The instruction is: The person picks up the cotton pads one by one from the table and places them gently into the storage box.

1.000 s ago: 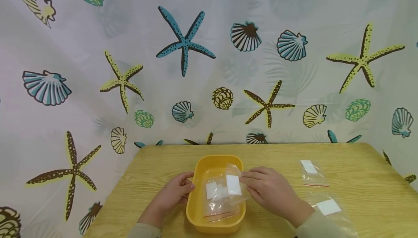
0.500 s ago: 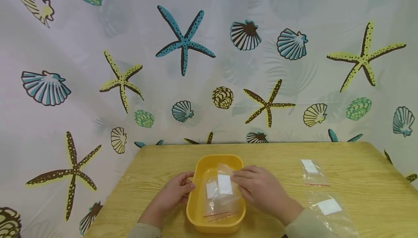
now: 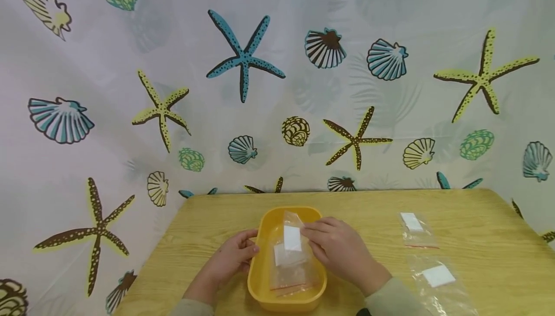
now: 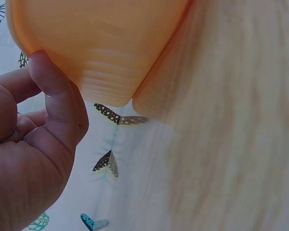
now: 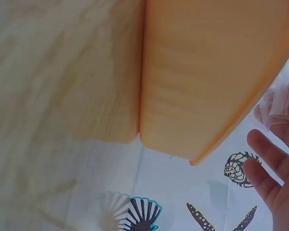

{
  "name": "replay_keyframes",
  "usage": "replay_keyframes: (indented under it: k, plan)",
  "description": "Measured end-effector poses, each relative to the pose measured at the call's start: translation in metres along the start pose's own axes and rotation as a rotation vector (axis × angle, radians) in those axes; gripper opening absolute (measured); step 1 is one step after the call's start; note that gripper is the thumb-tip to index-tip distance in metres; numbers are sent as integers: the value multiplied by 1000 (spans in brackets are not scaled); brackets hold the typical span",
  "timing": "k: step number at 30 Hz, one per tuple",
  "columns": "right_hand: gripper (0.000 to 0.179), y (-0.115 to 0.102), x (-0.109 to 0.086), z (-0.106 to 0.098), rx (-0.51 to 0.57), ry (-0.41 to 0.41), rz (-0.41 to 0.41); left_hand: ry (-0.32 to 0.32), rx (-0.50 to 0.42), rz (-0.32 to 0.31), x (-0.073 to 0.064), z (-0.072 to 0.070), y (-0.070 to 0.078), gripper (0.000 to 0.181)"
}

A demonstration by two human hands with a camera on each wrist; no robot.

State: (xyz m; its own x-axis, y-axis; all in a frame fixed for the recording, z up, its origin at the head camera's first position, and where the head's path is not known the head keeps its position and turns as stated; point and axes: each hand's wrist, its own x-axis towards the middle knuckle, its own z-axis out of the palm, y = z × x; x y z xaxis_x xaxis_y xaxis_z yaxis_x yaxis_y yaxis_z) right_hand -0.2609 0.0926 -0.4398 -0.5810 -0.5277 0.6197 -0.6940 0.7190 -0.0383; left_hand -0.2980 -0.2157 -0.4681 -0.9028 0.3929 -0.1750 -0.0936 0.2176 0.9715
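A yellow plastic bin (image 3: 255,277) stands on the table, and my left hand (image 3: 234,253) grips its left wall at the rim. In the left wrist view my thumb (image 4: 55,91) lies against the bin's edge. My right hand (image 3: 340,251) pinches a clear zip bag (image 3: 292,238) with a white slip inside and holds it over the bin. Beneath it in the bin lie other clear zip bags (image 3: 288,276) with white slips and red seal lines, partly covered. In the right wrist view, bag plastic (image 5: 282,98) shows at my fingers, past the bin's rim.
Two more zip bags with white slips lie on the table to the right, a smaller one (image 3: 418,234) farther back and a larger one (image 3: 442,284) nearer. Behind the wooden table (image 3: 364,205) hangs a curtain (image 3: 277,85) printed with starfish and shells.
My right hand has moved left with the zip bag, from the bin's right side to above its middle. My left hand stays on the rim.
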Motion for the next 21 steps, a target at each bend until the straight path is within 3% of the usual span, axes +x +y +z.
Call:
replay_keyframes:
  k: [9,16,21]
  plan:
    - [26,0,3,4,4,4,-1,12,3,2,0,2,-2,58]
    - [43,1,-2,8,54,-144,31,4,-12,15,-1,3,-2,57]
    - [41,0,-4,7,87,-178,70,1,-23,9,-1,3,-2,58]
